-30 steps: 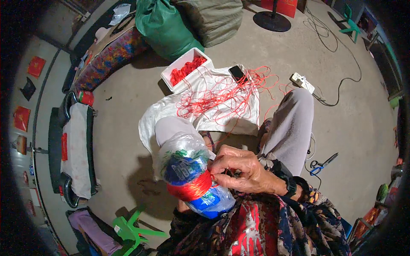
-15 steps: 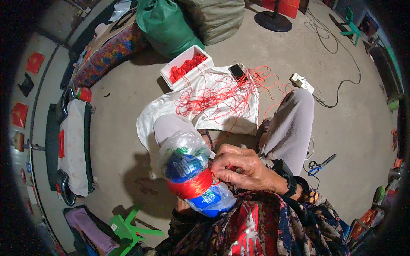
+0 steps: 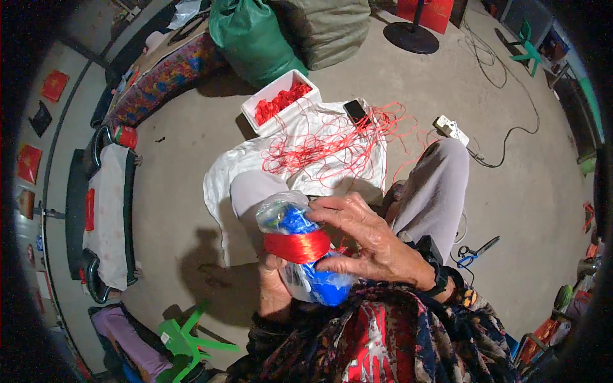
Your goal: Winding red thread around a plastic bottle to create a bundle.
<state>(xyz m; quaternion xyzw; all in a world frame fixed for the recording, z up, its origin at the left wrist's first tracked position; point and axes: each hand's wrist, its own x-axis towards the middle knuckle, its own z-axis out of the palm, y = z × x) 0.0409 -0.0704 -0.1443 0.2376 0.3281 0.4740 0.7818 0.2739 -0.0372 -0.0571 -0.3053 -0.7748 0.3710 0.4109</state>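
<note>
A blue and clear plastic-wrapped bundle point(image 3: 325, 287) is held over my lap, tilted. Around its middle runs a thick band of glossy red cord point(image 3: 297, 246). My left hand point(image 3: 274, 290) is closed on the bundle's left side from below, its fingers mostly hidden behind it. Across the right side, my right hand point(image 3: 364, 236) grips the bundle with fingers and thumb apart, the fingers above the red band and the thumb below it. Loose red cord point(image 3: 306, 150) lies tangled on a white sheet point(image 3: 220, 191) beyond my knees.
A white box point(image 3: 249, 115) of red cord stands by the sheet, and a phone point(image 3: 356, 112) lies on it. Right of my knees are a power strip point(image 3: 451, 129) and blue-handled scissors point(image 3: 476, 252). A green stool point(image 3: 188, 341) is near left; a green sack point(image 3: 252, 45) stands far off.
My right hand has gone from a pinch at the red cord to a spread grip across the bundle. The bundle has turned and shifted slightly right, and more of my left hand shows.
</note>
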